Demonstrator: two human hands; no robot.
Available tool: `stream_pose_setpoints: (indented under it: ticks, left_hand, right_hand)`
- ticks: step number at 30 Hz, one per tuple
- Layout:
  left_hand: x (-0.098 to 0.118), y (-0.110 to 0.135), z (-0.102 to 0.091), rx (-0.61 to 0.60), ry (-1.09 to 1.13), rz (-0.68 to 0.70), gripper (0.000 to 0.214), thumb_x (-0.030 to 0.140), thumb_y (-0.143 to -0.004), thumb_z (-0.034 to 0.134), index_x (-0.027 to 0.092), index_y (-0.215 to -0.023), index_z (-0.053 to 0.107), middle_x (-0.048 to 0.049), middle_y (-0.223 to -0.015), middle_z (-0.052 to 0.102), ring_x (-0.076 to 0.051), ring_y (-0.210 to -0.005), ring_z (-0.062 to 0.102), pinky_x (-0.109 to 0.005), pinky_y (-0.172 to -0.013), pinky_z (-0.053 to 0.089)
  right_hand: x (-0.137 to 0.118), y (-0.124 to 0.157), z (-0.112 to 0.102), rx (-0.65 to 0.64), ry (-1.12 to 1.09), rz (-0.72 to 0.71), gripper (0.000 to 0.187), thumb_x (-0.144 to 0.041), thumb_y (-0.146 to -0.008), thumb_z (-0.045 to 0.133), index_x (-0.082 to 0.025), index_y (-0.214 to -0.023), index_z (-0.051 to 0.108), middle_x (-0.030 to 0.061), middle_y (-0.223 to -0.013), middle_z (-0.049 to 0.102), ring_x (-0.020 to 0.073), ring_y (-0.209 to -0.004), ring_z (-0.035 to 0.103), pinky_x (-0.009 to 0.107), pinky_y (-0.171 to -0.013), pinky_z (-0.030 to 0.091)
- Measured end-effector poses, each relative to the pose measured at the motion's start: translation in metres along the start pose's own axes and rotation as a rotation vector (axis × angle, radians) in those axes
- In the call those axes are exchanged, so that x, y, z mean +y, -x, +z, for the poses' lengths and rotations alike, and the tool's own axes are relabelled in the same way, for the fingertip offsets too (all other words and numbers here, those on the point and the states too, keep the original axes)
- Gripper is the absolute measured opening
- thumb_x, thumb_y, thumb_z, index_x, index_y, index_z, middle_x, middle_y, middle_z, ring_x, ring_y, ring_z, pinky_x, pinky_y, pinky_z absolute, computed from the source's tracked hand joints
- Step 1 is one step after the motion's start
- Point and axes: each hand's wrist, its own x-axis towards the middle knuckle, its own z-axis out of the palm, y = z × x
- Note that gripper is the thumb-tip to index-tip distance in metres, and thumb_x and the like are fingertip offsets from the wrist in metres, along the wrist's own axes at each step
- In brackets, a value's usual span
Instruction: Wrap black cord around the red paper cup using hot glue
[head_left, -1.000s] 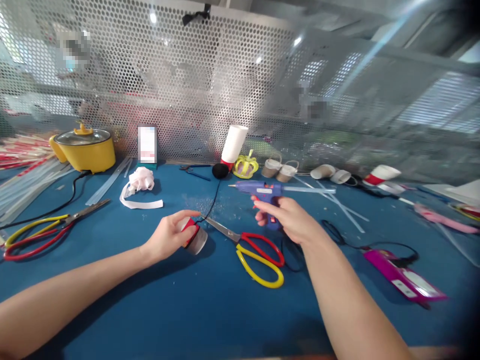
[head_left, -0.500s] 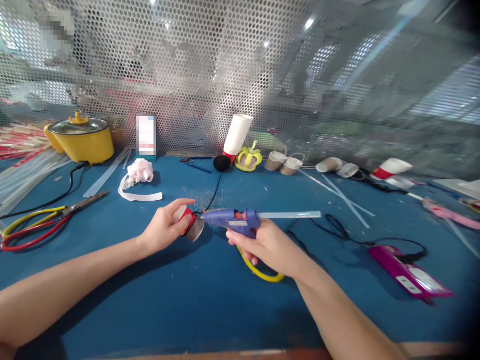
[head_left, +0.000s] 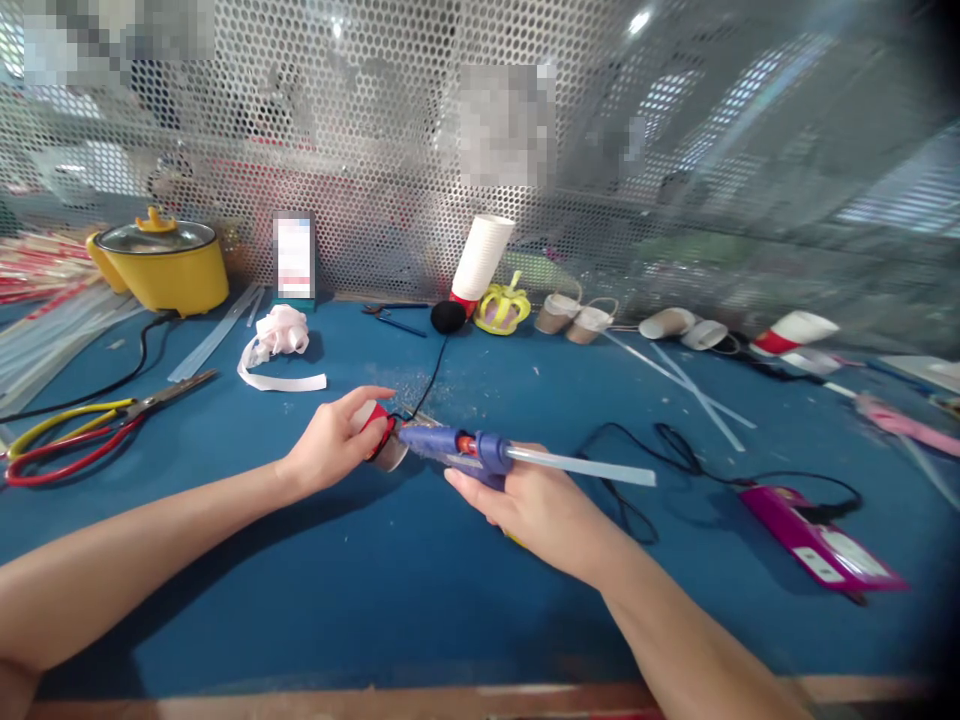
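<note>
The left hand (head_left: pixel 322 445) has its fingers closed around a small cup (head_left: pixel 393 456), thumb along the near side and index finger stretched over the top—a grip that probably steadies the cup while leaving its right side bare. The cup sits low over the tabletop (head_left: pixel 337 600), tilted, with that bare side turned towards the other hand's fingers.

The right hand (head_left: pixel 547 505) has its fingers wrapped around the handle of a blue glue gun (head_left: pixel 442 440), held almost level, likely so that the nozzle can come in at the cup from the side. The nozzle ends just beside the left fingertips, at the cup; whether it touches, I cannot tell. A translucent glue stick (head_left: pixel 585 465) juts from the gun's rear, passing above the right fingers, clear of them.

Black cord (head_left: pixel 431 385) runs from the cup to a dark ball (head_left: pixel 448 317) beyond both sets of fingers (out of the gun's way, and perhaps set there so it feeds freely).

As for looks, the cup is white and red towards the palm, with dark cord about its middle—and a greyish end showing past the thumb.
</note>
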Motion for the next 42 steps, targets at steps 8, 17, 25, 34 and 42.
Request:
stream_pose_setpoints:
  ticks: [8, 17, 25, 34, 42]
  left_hand:
    - [0.000, 0.000, 0.000, 0.004, 0.015, 0.004, 0.037, 0.031, -0.077, 0.049, 0.017, -0.110, 0.057, 0.0047, -0.052, 0.047, -0.007, -0.044, 0.035, -0.016, -0.041, 0.031]
    - [0.003, 0.001, -0.001, -0.012, -0.019, -0.009, 0.038, 0.032, -0.078, 0.047, 0.018, -0.112, 0.055, 0.0040, -0.054, 0.052, -0.008, -0.045, 0.040, -0.018, -0.045, 0.035]
    - [0.002, 0.001, 0.000, -0.033, -0.023, -0.002, 0.038, 0.032, -0.080, 0.045, 0.018, -0.114, 0.052, 0.0052, -0.050, 0.049, -0.008, -0.044, 0.038, -0.018, -0.045, 0.033]
    - [0.001, 0.004, -0.003, -0.053, -0.098, 0.065, 0.038, 0.031, -0.080, 0.045, 0.017, -0.115, 0.051, 0.0059, -0.052, 0.045, -0.007, -0.043, 0.031, -0.018, -0.043, 0.030]
    - [-0.003, 0.004, -0.002, -0.063, -0.099, 0.070, 0.037, 0.030, -0.080, 0.045, 0.018, -0.115, 0.051, 0.0051, -0.055, 0.048, -0.007, -0.043, 0.032, -0.018, -0.043, 0.031]
  right_hand:
    - [0.000, 0.000, -0.001, -0.008, 0.066, -0.011, 0.020, -0.036, -0.082, 0.048, -0.023, -0.069, 0.057, -0.0014, -0.049, 0.052, 0.0142, -0.045, 0.050, 0.026, -0.049, 0.038]
    - [-0.002, 0.001, -0.001, -0.029, 0.069, -0.017, 0.018, -0.035, -0.080, 0.050, -0.023, -0.069, 0.057, -0.0013, -0.050, 0.053, 0.0159, -0.052, 0.054, 0.026, -0.053, 0.039]
    - [-0.005, 0.002, -0.002, -0.039, 0.056, 0.006, 0.016, -0.034, -0.079, 0.051, -0.022, -0.071, 0.059, -0.0010, -0.050, 0.055, 0.0153, -0.051, 0.054, 0.025, -0.050, 0.039]
    - [0.007, -0.002, -0.005, -0.116, 0.002, 0.187, 0.032, -0.044, -0.082, 0.045, -0.019, -0.064, 0.052, -0.0033, -0.044, 0.051, 0.0111, -0.039, 0.049, 0.023, -0.045, 0.039]
    - [0.008, -0.005, -0.005, -0.099, -0.051, 0.165, 0.033, -0.042, -0.081, 0.046, -0.020, -0.056, 0.046, -0.0045, -0.039, 0.047, 0.0104, -0.037, 0.048, 0.023, -0.046, 0.038]
